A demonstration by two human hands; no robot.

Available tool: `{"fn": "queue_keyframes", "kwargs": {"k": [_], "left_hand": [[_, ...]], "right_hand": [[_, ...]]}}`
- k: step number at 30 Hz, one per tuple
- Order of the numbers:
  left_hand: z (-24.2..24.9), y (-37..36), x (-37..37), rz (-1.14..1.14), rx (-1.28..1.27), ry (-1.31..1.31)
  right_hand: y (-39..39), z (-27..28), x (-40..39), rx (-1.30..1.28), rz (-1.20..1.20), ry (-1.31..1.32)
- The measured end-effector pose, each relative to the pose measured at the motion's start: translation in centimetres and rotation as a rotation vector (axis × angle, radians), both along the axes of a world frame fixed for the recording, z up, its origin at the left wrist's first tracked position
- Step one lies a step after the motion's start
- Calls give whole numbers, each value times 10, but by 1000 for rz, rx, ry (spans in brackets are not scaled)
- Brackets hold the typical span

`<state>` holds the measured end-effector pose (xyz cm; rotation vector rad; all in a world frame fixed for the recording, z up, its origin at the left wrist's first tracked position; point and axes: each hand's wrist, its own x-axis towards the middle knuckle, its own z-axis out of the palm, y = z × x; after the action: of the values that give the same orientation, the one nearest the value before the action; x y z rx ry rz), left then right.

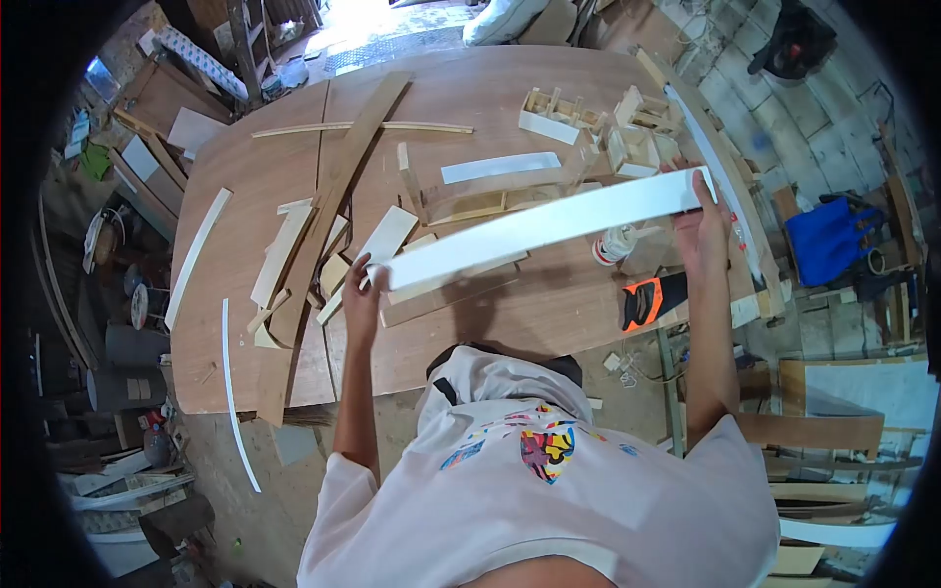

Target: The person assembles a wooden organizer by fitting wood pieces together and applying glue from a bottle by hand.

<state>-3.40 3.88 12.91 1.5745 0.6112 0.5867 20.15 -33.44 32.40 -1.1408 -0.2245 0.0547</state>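
A long white board (544, 230) is held up at a slant above the workbench, its right end higher in view. My left hand (363, 287) is closed on the left end. At the right end, my right hand (702, 216) grips the edge with the thumb over the white face. Beneath the board lie a wooden frame (470, 208) and plain wood pieces (451, 294), partly covered by it. A handsaw with an orange and black handle (643, 304) rests near my right forearm, beside a white roll or container (613, 245) that I cannot make out clearly.
Small wooden box assemblies (632, 147) stand at the bench's back right. A long plank (333, 225) crosses the left half of the workbench (211, 353), with offcuts around it. One thin white strip (230, 392) overhangs the front edge. A blue glove (831, 240) lies off to the right.
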Motion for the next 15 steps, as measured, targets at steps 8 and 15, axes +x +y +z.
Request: {"fn": "queue_keyframes", "kwargs": {"k": [8, 15], "left_hand": [[77, 70, 86, -71, -125, 35], [82, 111, 148, -25, -147, -14]], "right_hand": [[23, -40, 121, 18, 143, 151], [34, -56, 183, -463, 171, 114]]}}
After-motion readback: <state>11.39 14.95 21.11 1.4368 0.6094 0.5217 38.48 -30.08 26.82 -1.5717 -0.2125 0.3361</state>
